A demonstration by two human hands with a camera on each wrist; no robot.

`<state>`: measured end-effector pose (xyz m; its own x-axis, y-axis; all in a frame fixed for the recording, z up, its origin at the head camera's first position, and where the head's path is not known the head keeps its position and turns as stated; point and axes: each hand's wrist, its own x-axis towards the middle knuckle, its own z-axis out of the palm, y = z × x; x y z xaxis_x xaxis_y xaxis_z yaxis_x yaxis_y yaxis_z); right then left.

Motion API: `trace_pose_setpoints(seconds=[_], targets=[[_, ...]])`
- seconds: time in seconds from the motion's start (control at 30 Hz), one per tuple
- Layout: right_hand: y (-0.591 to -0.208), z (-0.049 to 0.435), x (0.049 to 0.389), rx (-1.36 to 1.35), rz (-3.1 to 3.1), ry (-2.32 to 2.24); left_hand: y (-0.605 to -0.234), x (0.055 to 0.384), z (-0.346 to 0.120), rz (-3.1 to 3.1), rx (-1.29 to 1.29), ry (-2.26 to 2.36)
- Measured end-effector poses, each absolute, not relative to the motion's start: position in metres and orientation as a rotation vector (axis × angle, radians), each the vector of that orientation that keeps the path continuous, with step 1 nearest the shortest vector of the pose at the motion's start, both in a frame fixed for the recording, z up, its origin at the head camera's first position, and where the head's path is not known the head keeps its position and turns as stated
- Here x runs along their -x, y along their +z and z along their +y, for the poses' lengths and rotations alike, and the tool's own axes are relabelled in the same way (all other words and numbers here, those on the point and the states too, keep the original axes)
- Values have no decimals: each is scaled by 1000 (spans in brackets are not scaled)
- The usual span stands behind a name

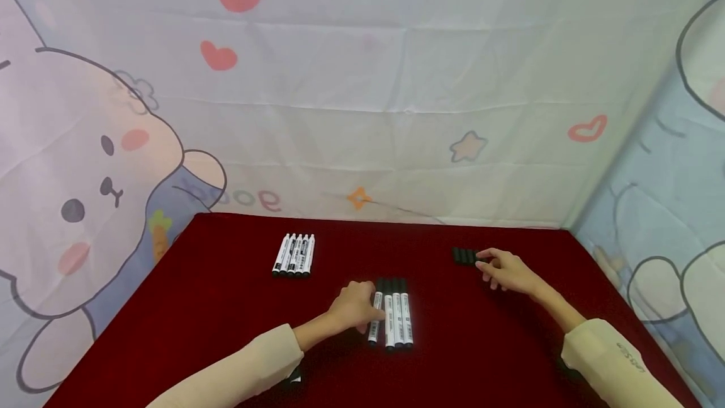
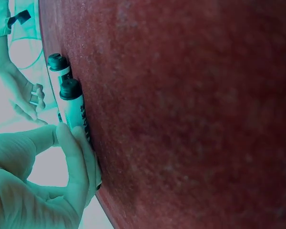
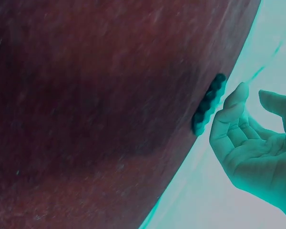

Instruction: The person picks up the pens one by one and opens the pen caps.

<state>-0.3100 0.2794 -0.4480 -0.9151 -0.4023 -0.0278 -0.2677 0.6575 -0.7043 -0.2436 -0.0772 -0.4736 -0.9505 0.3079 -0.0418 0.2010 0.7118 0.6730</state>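
Note:
In the middle of the red table my left hand (image 1: 354, 306) pinches a white marker (image 1: 374, 326) with a black end, at the left side of a row of similar markers (image 1: 399, 320). The left wrist view shows the fingertips (image 2: 75, 136) on the body of the marker (image 2: 76, 109), below its black end. On the right, my right hand (image 1: 506, 271) is beside a short row of black caps (image 1: 464, 256), fingertips close to the right end of the row. The right wrist view shows those caps (image 3: 209, 104) left of the bent fingers, with a gap between thumb and forefinger and nothing held.
Several white markers (image 1: 294, 255) lie side by side at the back left of the red table (image 1: 226, 307). Near the left sleeve a small dark object (image 1: 295, 375) is partly hidden. A printed cloth (image 1: 408, 80) hangs behind the table and along both sides.

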Motion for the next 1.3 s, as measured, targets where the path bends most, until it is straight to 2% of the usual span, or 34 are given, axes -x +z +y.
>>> trace_pose_setpoints(seconds=[0.37, 0.57, 0.77, 1.03, 1.3], targets=[[-446, 253, 293, 727, 2596, -1031, -476, 237, -86, 2984, -488, 816], [-445, 242, 279, 782, 2548, -984, -474, 237, -106, 2866, -436, 956], [-437, 232, 268, 855, 2527, -968, -446, 234, -126, 2566, -376, 1156], [-432, 211, 265, 955, 2460, -972, -414, 231, -137, 2473, -735, 1073], [-432, 185, 260, 960, 2346, -1047, -411, 225, -130, 2591, -1077, 962]])
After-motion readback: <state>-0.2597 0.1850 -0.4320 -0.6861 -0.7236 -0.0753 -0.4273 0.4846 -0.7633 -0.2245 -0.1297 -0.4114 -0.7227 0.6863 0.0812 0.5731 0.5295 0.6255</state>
